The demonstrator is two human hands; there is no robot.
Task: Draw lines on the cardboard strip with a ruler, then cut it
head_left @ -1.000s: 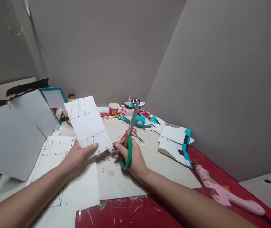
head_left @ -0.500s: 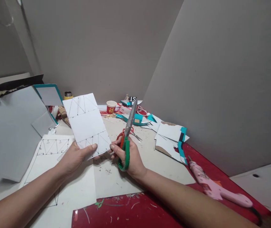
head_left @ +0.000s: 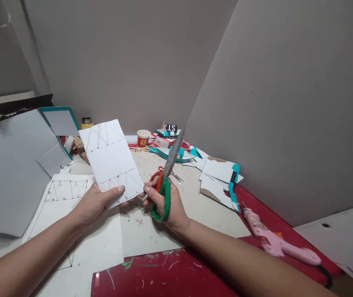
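My left hand [head_left: 97, 202] grips the lower edge of a white card [head_left: 110, 159] marked with pencilled triangles, holding it tilted up above the table. My right hand [head_left: 165, 206] is closed round the green handles of a pair of scissors [head_left: 167, 173], whose closed blades point up and to the right. The thumb of that hand touches the card's lower right corner. Under my left forearm lies a larger white sheet [head_left: 71, 218] with a drawn truss pattern.
A pink glue gun [head_left: 278, 243] lies on the red table surface [head_left: 170, 276] at right. White and teal card scraps [head_left: 221, 179], a second pair of red scissors, a paper cup [head_left: 143, 137] and sticks sit behind. Grey boards [head_left: 12, 173] lean at left; a grey panel rises at right.
Both hands and the card stay together; the scissors' blades have tilted slightly more to the right. The view has shifted a little, so the things on the table sit further left and higher.
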